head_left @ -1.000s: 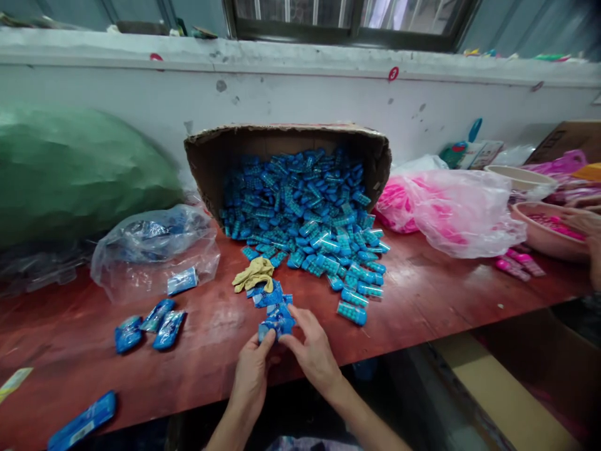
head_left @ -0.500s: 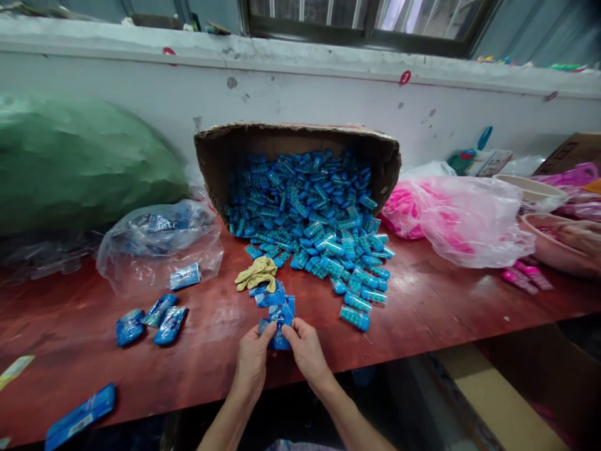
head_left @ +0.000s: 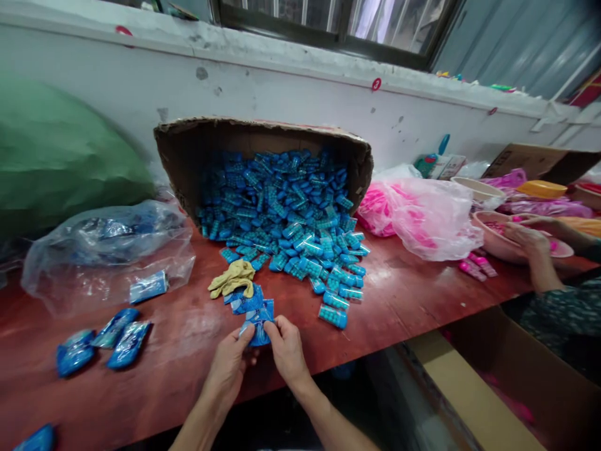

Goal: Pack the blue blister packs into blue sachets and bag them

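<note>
Between both hands, near the table's front edge, is a small blue printed packet [head_left: 260,337]. My left hand [head_left: 231,360] pinches its left side between thumb and fingers. On the right side, my right hand [head_left: 288,354] grips it with the thumb on top. More flat blue packets [head_left: 248,302] lie just beyond, partly under a crumpled tan glove [head_left: 233,279]. Behind them, a cardboard box [head_left: 162,150] on its side spills clear, blue-capped tubes of blue beads [head_left: 300,241] onto the table.
Several filled blue packets [head_left: 129,344] and a clear plastic bag [head_left: 113,235] lie left, before a large green sack [head_left: 61,150]. At right are a bag of pink items [head_left: 422,213], a pink basin [head_left: 493,241] and another person's hands [head_left: 530,241].
My view has swung to the right, bringing the other person's hands and sleeve into sight. Both my hands still hold the blue packet, and my left fingers have shifted slightly.
</note>
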Demonstrator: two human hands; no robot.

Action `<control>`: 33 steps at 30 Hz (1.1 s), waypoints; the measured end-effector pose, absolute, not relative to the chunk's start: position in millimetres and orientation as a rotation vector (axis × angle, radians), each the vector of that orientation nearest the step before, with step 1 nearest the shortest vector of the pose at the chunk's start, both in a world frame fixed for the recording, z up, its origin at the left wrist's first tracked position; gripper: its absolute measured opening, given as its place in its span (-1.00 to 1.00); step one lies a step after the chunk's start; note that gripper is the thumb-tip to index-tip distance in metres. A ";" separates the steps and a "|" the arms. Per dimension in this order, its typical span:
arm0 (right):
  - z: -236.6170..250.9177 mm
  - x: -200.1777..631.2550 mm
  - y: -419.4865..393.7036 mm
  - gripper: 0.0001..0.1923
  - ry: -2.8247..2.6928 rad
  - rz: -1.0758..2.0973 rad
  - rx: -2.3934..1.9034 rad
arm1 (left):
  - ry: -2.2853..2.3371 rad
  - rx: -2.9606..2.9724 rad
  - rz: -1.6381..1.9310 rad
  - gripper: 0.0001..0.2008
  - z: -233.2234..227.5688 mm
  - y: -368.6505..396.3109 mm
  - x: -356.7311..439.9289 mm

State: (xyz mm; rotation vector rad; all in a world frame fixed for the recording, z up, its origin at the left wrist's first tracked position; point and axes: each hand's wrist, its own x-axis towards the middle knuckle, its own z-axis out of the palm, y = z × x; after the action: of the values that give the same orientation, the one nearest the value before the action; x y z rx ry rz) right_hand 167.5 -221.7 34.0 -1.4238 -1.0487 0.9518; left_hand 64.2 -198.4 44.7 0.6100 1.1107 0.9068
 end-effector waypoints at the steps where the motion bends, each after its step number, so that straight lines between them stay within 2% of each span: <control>1: 35.5 168.8 -222.7 -0.71 -1.060 0.954 -1.415 | 1.105 0.588 0.905 -0.69 45.5 -199.6 62.7; 5: 42.7 173.7 -228.3 -0.69 -1.183 0.919 -1.396 | 1.127 0.466 0.911 -0.72 42.1 -203.2 57.9; 10: 50.4 197.0 -234.6 -0.77 -1.317 0.886 -1.409 | 1.102 0.364 0.893 -0.77 39.3 -205.9 54.7; 12: 50.7 216.0 -238.4 -0.76 -1.436 0.661 -1.551 | 1.083 0.323 0.874 -0.79 41.7 -207.1 53.2; 16: 43.3 254.1 -247.6 -0.73 -1.592 0.061 -2.107 | 1.065 0.241 0.802 -0.84 45.8 -209.5 50.4; 20: 33.2 258.3 -251.1 -0.80 -1.708 -0.086 -2.302 | 1.067 0.217 0.778 -0.84 46.1 -210.3 49.5; 24: 34.9 236.7 -244.8 -0.80 -1.791 0.084 -2.097 | 1.124 0.245 0.760 -0.82 44.8 -208.9 45.6; 27: 46.4 220.5 -239.0 -0.82 -1.641 0.323 -1.849 | 1.162 0.316 0.760 -0.79 40.2 -207.1 40.3; 33: 58.4 186.8 -229.8 -0.68 -1.251 1.175 -1.303 | 1.118 0.561 0.789 -0.68 31.9 -204.4 38.6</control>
State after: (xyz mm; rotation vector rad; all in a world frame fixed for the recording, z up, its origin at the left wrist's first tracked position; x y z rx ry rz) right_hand 186.8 -229.8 58.4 -1.3029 -1.2506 1.1748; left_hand 38.6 -204.4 31.9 0.5605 1.1176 0.7888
